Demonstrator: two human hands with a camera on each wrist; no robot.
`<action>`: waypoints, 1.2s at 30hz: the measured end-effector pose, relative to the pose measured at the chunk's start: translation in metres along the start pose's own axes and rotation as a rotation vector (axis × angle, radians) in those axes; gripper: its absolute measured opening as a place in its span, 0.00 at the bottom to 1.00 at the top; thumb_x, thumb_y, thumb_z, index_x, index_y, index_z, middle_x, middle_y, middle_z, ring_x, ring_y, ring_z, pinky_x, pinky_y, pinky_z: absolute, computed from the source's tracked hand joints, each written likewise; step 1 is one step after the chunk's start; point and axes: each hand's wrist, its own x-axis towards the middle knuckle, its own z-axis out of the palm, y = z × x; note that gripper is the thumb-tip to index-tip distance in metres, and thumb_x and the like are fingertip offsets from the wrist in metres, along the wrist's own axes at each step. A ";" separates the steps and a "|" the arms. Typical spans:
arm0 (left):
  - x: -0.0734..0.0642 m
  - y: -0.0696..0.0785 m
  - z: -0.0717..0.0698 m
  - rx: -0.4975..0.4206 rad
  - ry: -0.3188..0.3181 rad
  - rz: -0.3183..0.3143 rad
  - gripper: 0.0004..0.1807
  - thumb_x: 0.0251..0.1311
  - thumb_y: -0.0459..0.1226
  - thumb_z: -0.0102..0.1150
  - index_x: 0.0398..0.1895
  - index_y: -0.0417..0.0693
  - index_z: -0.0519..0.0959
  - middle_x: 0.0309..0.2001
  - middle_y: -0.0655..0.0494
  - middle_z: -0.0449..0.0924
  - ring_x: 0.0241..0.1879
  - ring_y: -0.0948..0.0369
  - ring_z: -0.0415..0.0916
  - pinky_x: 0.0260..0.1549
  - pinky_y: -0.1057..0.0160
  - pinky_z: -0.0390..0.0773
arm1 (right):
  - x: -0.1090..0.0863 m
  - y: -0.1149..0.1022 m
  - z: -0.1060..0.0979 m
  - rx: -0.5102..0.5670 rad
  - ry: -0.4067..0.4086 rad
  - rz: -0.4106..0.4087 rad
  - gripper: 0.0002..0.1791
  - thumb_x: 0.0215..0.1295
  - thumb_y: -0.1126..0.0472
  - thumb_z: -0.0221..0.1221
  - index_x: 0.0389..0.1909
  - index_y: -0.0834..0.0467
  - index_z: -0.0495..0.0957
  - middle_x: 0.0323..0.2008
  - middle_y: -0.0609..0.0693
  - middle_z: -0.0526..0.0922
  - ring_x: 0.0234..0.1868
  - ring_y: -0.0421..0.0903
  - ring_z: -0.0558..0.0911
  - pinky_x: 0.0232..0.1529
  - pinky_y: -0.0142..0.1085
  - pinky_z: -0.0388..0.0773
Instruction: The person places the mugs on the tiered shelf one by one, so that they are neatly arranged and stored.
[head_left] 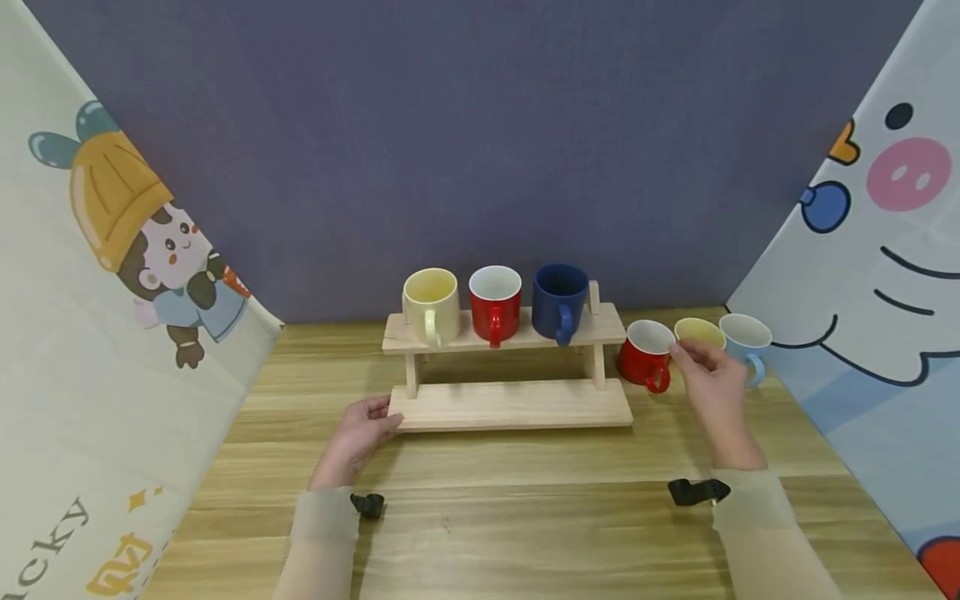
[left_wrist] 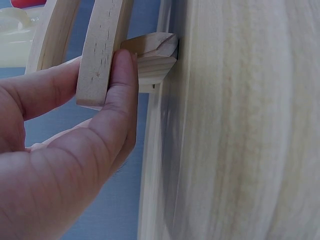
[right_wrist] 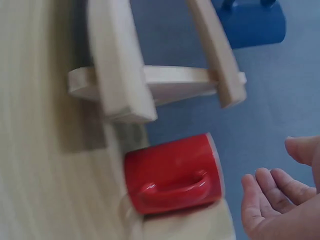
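Note:
A two-tier wooden shelf (head_left: 517, 406) stands on the table, bearing a yellow mug (head_left: 442, 315), a red mug (head_left: 506, 321) and a dark blue mug (head_left: 551, 310) on its upper board. My left hand (head_left: 362, 435) pinches the left end of its lower board (left_wrist: 92, 75) between thumb and fingers. To the right of the shelf, a second red mug (right_wrist: 172, 172) stands with its handle towards me. Close beside its rim, my right hand (head_left: 714, 392) hovers with thumb and fingers apart, holding nothing. Behind that hand, another yellow mug (head_left: 701, 328) is partly hidden, next to a light blue mug (head_left: 748, 333).
A grey-blue panel (head_left: 480, 150) rises behind the shelf. Printed cloth walls flank the wood-grain table (head_left: 525, 517), a left one (head_left: 112, 400) and a right one (head_left: 877, 333); the light blue mug stands near the right one.

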 end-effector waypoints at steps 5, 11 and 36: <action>0.000 0.000 0.001 0.001 -0.002 0.003 0.29 0.71 0.27 0.57 0.71 0.25 0.62 0.53 0.38 0.74 0.47 0.54 0.76 0.49 0.55 0.81 | -0.001 0.014 0.000 -0.076 -0.013 0.024 0.26 0.72 0.48 0.63 0.58 0.65 0.82 0.49 0.56 0.85 0.42 0.36 0.78 0.39 0.23 0.74; -0.002 0.002 0.001 -0.008 -0.004 0.002 0.29 0.71 0.26 0.57 0.71 0.24 0.61 0.53 0.38 0.74 0.47 0.54 0.76 0.50 0.55 0.81 | 0.002 0.029 0.006 -0.185 -0.043 0.023 0.27 0.73 0.47 0.60 0.56 0.67 0.82 0.49 0.63 0.85 0.43 0.44 0.80 0.36 0.27 0.74; 0.001 0.000 0.000 -0.011 -0.004 -0.003 0.29 0.70 0.26 0.58 0.71 0.25 0.62 0.52 0.39 0.75 0.47 0.53 0.76 0.50 0.54 0.81 | 0.019 0.063 0.013 -0.123 -0.254 0.027 0.30 0.78 0.45 0.54 0.51 0.72 0.84 0.42 0.60 0.88 0.42 0.35 0.81 0.52 0.32 0.74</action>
